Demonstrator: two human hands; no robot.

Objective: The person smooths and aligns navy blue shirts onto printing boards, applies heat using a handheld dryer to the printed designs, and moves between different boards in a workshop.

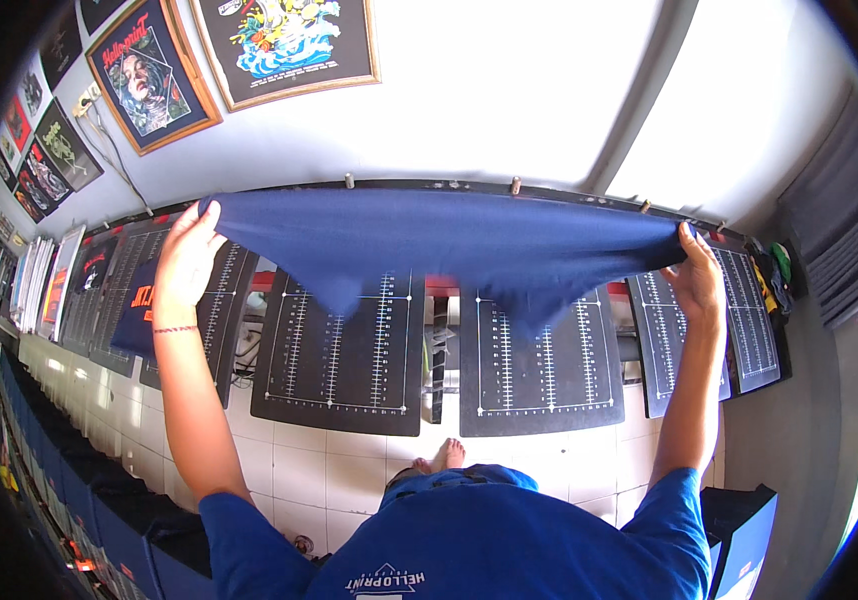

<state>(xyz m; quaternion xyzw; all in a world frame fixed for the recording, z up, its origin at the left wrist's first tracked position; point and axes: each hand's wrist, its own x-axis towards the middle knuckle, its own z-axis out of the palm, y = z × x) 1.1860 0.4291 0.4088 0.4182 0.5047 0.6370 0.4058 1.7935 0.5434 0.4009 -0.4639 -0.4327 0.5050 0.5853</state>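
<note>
A navy T-shirt point(429, 235) is stretched wide and taut between my two hands, arms held out ahead of me. My left hand point(189, 250) pinches its left end, thumb on top. At the other end, my right hand point(697, 272) grips the cloth the same way. Two blurred folds of the fabric droop toward the left middle printing board point(334, 370) and the right middle printing board point(549, 375), covering their far parts. Both boards are black, marked with white ruled grids. Whether the cloth touches them, I cannot tell.
More gridded boards flank these, including one at right point(659, 350). A printed navy shirt point(139, 318) lies on a left one. Flat panels point(37, 285) stand at far left. Stacked dark blue items point(79, 470) line the lower left; a dark blue box-like stack point(739, 530) stands lower right.
</note>
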